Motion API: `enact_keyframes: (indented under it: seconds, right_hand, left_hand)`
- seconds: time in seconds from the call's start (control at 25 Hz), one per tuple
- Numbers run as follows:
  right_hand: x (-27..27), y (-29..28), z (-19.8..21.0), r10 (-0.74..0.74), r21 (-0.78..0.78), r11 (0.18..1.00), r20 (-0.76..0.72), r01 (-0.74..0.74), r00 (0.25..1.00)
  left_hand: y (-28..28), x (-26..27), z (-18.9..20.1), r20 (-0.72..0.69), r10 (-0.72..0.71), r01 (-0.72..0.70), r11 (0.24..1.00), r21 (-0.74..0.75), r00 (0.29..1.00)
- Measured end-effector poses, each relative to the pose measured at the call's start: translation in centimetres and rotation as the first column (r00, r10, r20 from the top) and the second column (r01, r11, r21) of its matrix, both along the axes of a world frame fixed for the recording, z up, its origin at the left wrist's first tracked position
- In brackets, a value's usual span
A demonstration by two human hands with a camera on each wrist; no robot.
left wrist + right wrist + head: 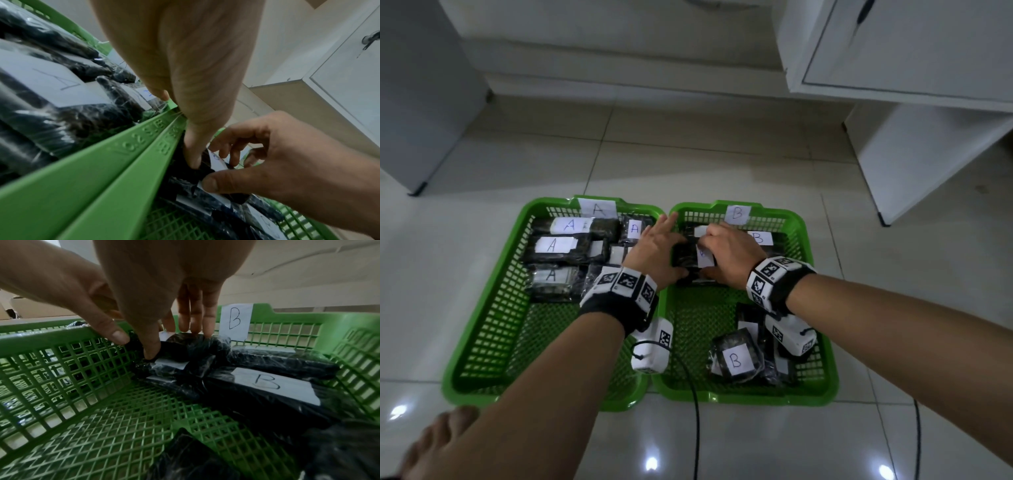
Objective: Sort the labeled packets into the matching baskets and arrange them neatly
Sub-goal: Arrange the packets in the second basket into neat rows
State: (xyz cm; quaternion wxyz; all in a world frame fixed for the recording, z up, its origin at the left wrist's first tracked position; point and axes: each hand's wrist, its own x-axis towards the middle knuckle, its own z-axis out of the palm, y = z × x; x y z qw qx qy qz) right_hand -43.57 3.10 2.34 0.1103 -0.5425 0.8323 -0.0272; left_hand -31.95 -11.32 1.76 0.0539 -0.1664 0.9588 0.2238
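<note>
both hands (659,251) (726,253) grip one black packet (690,257) inside basket b (822,342).

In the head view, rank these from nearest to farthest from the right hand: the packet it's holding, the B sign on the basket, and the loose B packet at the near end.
1. The held packet, under the right hand, far left part of the B basket.
2. The B sign, on the far rim just beyond.
3. The loose B packet, near end, by the forearm.
</note>
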Motion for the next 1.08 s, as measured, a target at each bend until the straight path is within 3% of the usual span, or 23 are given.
enact_keyframes:
  seconds: [0.16,0.44,0.56,0.64,0.72,0.84,1.08]
  right_hand:
    - [0.0,-0.1,0.0,0.007,-0.01,1.0,-0.011,-0.007,1.0]
    - [-0.5,3.1,1.3,-0.063,-0.092,0.993,0.085,0.071,0.994]
    - [-0.6,5.6,1.6,-0.11,0.035,0.994,0.101,0.107,0.989]
    - [-0.3,6.9,1.8,-0.132,0.125,0.985,0.118,0.117,0.984]
    - [-0.2,7.8,2.0,-0.137,0.189,0.975,0.096,0.117,0.986]
    - [-0.1,8.5,2.5,-0.177,0.306,0.944,0.146,0.126,0.973]
    - [1.4,9.0,1.5,-0.087,0.419,0.908,0.143,0.019,0.986]
  left_hand:
    - [1.0,-0.4,0.0,-0.005,0.012,-0.013,0.99,-0.137,1.0]
    - [2.2,-0.4,0.4,0.116,0.018,0.001,0.987,-0.163,0.993]
    - [3.7,-0.2,0.7,-0.124,-0.036,0.013,0.983,-0.181,0.992]
    - [5.5,-0.3,1.2,-0.222,-0.111,0.115,0.993,0.001,0.969]
    - [7.6,-0.5,1.6,-0.065,-0.245,0.253,0.952,0.172,0.967]
    - [10.3,-0.6,1.4,0.237,-0.415,0.365,0.902,0.229,0.878]
    - [9.1,-0.2,0.6,0.373,-0.462,0.342,0.874,0.344,0.805]
